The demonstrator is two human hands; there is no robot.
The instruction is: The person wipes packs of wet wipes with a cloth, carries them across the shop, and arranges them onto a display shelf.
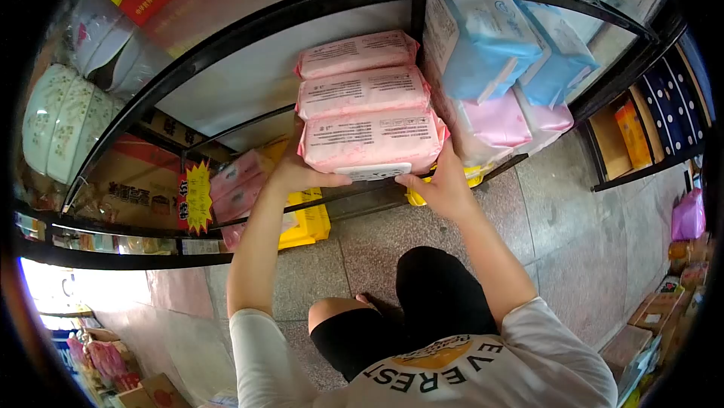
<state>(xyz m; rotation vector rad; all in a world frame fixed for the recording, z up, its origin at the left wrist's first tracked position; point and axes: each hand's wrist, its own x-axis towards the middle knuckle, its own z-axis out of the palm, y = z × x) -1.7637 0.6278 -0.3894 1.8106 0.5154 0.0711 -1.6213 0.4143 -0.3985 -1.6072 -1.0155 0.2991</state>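
Three pink soft packs with printed text, like wipes or tissues, lie in a row from front to back on a black-framed shelf [249, 110]. My left hand [296, 172] grips the left end of the front pink pack [369, 136], its thumb across the pack's near face. On the opposite end, my right hand [446, 188] presses its thumb against that same face. The fingers of both hands are partly hidden beside and beneath the pack. Touching behind it are the middle pink pack [362, 91] and the rear pink pack [354, 53].
Blue-and-white packs [490, 46] stand to the right, above pink-and-white packs [494, 125]. Below are yellow packs [305, 223] and a yellow starburst tag [197, 197]. White bowls [64, 121] sit at left. A black rail [302, 4] curves over the shelf.
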